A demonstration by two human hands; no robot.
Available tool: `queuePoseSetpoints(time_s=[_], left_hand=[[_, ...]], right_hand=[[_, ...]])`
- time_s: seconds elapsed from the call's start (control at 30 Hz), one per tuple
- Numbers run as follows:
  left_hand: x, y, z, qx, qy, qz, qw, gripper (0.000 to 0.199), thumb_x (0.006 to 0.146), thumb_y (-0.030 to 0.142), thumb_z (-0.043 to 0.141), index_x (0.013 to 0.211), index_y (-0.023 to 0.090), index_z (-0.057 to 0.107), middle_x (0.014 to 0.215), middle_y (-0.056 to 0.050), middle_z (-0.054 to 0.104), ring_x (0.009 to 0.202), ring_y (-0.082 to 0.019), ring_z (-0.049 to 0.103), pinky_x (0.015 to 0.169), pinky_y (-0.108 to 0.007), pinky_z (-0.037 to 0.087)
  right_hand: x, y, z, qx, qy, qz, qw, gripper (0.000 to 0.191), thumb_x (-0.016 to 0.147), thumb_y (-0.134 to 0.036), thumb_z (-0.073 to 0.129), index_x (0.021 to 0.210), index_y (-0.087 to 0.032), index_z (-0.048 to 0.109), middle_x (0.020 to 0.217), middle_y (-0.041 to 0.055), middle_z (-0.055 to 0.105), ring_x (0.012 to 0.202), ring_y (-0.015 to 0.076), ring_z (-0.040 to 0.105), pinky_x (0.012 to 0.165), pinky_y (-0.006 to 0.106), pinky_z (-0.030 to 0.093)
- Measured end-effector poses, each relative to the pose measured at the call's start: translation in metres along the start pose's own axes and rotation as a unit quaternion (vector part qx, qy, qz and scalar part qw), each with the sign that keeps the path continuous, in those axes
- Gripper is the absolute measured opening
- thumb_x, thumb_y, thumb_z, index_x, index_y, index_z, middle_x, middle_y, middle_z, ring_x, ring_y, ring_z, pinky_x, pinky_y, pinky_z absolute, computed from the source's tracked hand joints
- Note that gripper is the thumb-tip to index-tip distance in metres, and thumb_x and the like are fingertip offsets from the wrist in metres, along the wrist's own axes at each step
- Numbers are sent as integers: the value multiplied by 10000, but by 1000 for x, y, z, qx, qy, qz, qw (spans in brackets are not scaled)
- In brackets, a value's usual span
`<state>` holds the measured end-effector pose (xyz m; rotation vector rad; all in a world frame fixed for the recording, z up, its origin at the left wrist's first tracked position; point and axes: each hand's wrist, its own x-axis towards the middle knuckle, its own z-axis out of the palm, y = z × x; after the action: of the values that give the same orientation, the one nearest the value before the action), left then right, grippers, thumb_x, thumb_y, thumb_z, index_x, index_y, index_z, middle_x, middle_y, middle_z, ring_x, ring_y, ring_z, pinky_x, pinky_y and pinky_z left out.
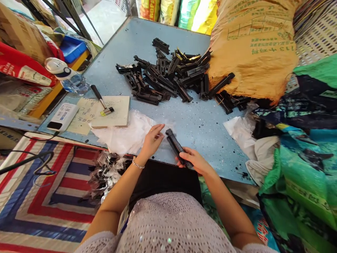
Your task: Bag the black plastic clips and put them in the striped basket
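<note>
My right hand [193, 160] is wrapped round the lower end of a black plastic part [175, 144], held tilted over the front edge of the blue table [205, 130]. Just left of the part's upper end is my left hand [154, 138], fingers apart and holding nothing I can make out. Thin white plastic sheets [123, 133] lie beside and under my left hand. Farther back lies a heap of similar black parts [163, 75], spilling toward an orange woven sack.
A hammer [101, 100] rests on a pad [118, 116] at the left, near a white device [63, 117] and a water bottle [70, 77]. The orange sack [252, 52] stands at the back right. Green and dark bags [302, 175] crowd the right edge.
</note>
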<state>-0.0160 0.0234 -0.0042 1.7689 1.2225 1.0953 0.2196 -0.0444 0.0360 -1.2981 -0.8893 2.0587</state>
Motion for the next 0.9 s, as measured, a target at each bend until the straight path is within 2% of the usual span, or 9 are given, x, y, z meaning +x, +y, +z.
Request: queuePoseSetpoints(time_s=[0.1, 0.2, 0.33, 0.47, 0.53, 0.67, 0.77, 0.83, 0.9], left_hand=[[-1, 2, 5, 98, 11, 76, 992, 487, 992, 175, 484, 1472, 238, 531, 1420, -134, 590, 1096, -187, 681, 974, -362, 578], [-8, 6, 12, 176, 14, 175, 969, 554, 1013, 122, 411, 1550, 258, 427, 1453, -126, 584, 1295, -224, 606, 1094, -394, 524], [-23, 11, 18, 191, 18, 238, 952, 711, 989, 46, 407, 1625, 317, 242, 1468, -107, 568, 1295, -210, 608, 1071, -365, 545], [-41, 24, 21, 157, -57, 273, 947, 771, 970, 27, 415, 1633, 346, 185, 1408, -91, 607, 1161, -201, 665, 987, -356, 586], [-48, 32, 23, 133, -108, 247, 954, 784, 954, 23, 419, 1624, 366, 198, 1443, -93, 573, 1130, -201, 673, 963, -368, 599], [-51, 42, 25, 62, -132, 157, 977, 849, 882, -15, 403, 1613, 369, 203, 1545, -111, 453, 1257, -216, 617, 1045, -409, 566], [-48, 47, 21, 72, -160, 144, 974, 816, 883, 132, 553, 1611, 321, 237, 1425, -137, 533, 1272, -274, 597, 1000, -425, 582], [-50, 58, 6, 118, -136, 110, 978, 711, 869, 254, 643, 1541, 269, 411, 1172, -133, 633, 1035, -281, 670, 833, -415, 616], [-61, 77, -26, 143, -107, 85, 980, 492, 878, 286, 646, 1368, 265, 609, 930, -88, 647, 826, -249, 659, 718, -386, 589]], right_hand=[[-2, 3, -3, -12, 63, -21, 998, 427, 810, -474, 804, 1066, -178, 634, 848, 41, 727, 662, 142, 705, 585, 242, 583], [1, 1, -5, 43, -10, 1, 999, 571, 822, -489, 785, 1266, -208, 561, 867, 65, 764, 659, 180, 732, 561, 268, 592], [16, 4, -8, 192, -35, -27, 980, 512, 845, -599, 695, 1143, -189, 623, 847, 82, 777, 581, 160, 701, 448, 222, 535], [31, 7, -4, 267, 48, -66, 960, 331, 824, -470, 762, 1021, -224, 664, 843, 29, 772, 631, 156, 708, 493, 234, 573], [36, 6, 3, 297, 96, -79, 947, 291, 802, -445, 786, 965, -237, 666, 851, 8, 764, 680, 157, 711, 542, 248, 594], [42, 4, 26, 238, 175, -97, 950, 340, 832, -549, 720, 966, -243, 658, 883, 22, 738, 781, 189, 708, 642, 314, 605], [39, 12, 51, 172, 203, -102, 959, 316, 872, -571, 667, 965, -269, 652, 952, 17, 722, 937, 202, 695, 813, 349, 598], [30, 19, 67, 146, 167, -116, 968, 283, 875, -533, 689, 1023, -293, 667, 1061, 11, 720, 1095, 196, 662, 980, 351, 548], [16, 21, 77, 109, 53, -126, 985, 355, 860, -489, 731, 1161, -312, 663, 1175, 15, 709, 1200, 186, 627, 1092, 354, 478]])
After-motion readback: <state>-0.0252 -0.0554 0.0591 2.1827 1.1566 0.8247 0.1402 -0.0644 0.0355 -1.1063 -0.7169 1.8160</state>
